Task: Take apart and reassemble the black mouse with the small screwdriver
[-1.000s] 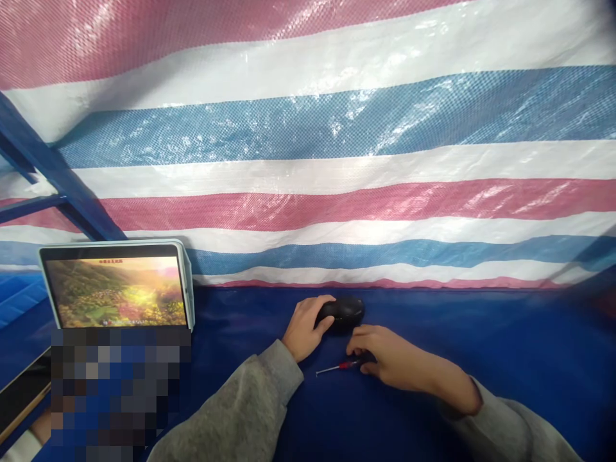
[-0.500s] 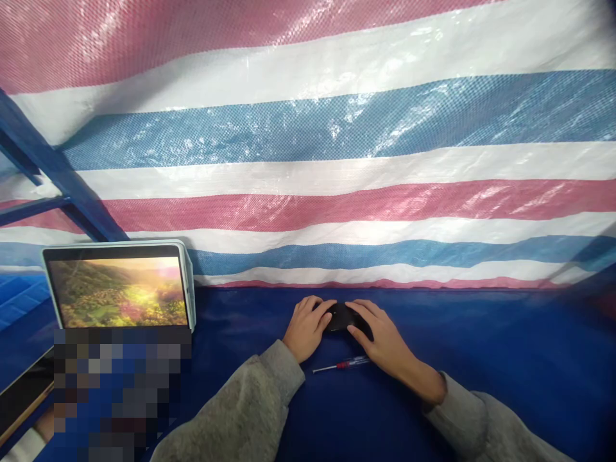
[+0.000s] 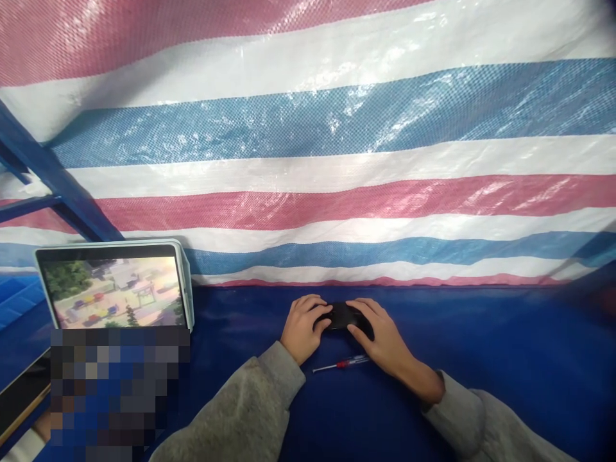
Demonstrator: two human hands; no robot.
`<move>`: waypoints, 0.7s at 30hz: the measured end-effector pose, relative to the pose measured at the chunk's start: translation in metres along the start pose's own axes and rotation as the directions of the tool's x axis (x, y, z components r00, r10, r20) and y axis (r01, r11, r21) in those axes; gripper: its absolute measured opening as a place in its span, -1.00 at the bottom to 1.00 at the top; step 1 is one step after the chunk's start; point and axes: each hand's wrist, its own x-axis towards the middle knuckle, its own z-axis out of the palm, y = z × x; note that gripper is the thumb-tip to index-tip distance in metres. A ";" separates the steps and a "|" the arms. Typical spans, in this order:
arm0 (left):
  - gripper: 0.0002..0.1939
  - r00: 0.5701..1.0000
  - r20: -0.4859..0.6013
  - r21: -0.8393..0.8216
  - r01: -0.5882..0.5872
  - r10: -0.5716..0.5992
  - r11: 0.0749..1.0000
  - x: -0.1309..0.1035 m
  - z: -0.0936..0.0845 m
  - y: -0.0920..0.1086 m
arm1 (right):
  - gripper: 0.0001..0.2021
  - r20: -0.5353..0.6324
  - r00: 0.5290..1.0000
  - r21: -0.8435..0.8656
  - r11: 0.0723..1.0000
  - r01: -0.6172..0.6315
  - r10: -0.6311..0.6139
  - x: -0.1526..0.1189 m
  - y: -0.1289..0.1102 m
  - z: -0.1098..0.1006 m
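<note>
A black computer mouse (image 3: 342, 316) rests on the blue tabletop between my two hands. My left hand (image 3: 305, 327) is closed on its left end, thumb at the near side and fingers at the far side. At the other end, my right hand (image 3: 380, 333) grips the mouse, the thumb on the near edge and the fingers over the far edge. The palm hides part of that end. Just in front of the mouse lies a small screwdriver (image 3: 342, 364) with a red and clear handle, its metal tip pointing left and its handle end close to my right wrist.
A tablet (image 3: 115, 244) in a pale case stands at the left, playing a video. Below it is a blurred-out patch, with a dark, gold-edged object (image 3: 24, 391) and part of another person beside it. A striped sheet (image 3: 337, 205) hangs behind the blue table (image 3: 481, 346).
My left fingers have drawn back slightly to the left on the mouse, showing more of its top. The tablet picture has changed. My right hand and the screwdriver have hardly moved.
</note>
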 end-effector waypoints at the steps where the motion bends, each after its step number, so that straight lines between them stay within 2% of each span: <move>1: -0.76 1.000 -0.004 -0.002 -0.002 0.002 1.000 0.000 0.000 0.000 | -0.64 -0.001 1.000 -0.004 1.000 0.000 0.000 0.000 0.000 0.000; 11: -0.78 0.997 0.028 -0.069 0.080 -0.078 0.994 0.001 -0.003 0.002 | -0.58 0.009 0.999 0.013 0.999 0.041 -0.042 -0.002 0.008 0.005; 13: -0.72 0.995 0.062 -0.078 0.088 -0.084 0.993 0.001 -0.003 0.002 | -0.56 0.019 0.999 0.030 0.999 0.045 -0.045 -0.001 0.009 0.006; 17: -0.41 0.985 0.154 -0.052 0.089 -0.080 0.995 0.000 -0.003 0.002 | -0.58 0.015 0.999 0.064 0.997 0.040 -0.041 -0.001 0.008 0.004; 21: -0.34 0.978 0.186 -0.039 0.107 -0.098 0.993 0.000 -0.003 0.002 | -0.61 0.013 0.999 0.102 0.993 0.050 -0.052 0.000 0.005 0.001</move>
